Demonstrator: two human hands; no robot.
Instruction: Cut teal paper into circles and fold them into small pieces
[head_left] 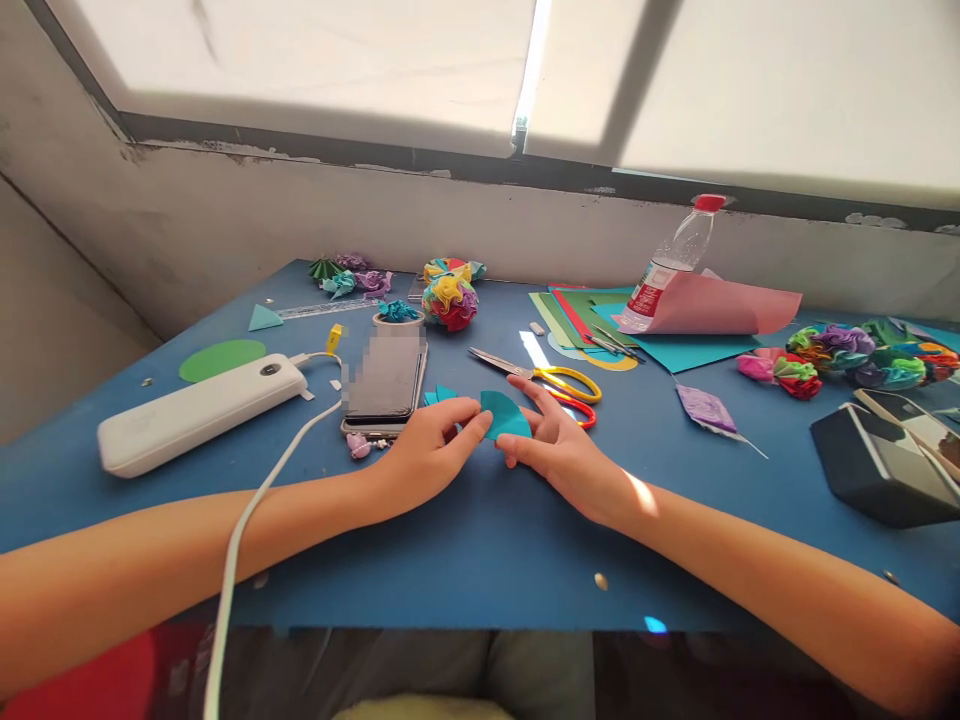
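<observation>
Between my two hands is a small teal paper wedge (504, 416) with a curved edge, like a folded quarter circle. My left hand (439, 440) pinches its left side between thumb and fingers. On the right side, the thumb and fingers of my right hand (559, 445) grip the paper's lower corner, with the index finger stretched out behind. Scissors (559, 380) with yellow and red handles lie just beyond my right hand. More teal paper pieces (442, 394) rest behind my left hand, beside a phone (384, 375) that is partly blurred.
A white power bank (202, 415) lies left, its cable (247, 520) crossing my left forearm. Crumpled paper balls (450, 300) sit at the back. A bottle (675, 265) stands tilted on coloured sheets (697, 352). A dark box (885, 460) is at the right, near more paper flowers (780, 370).
</observation>
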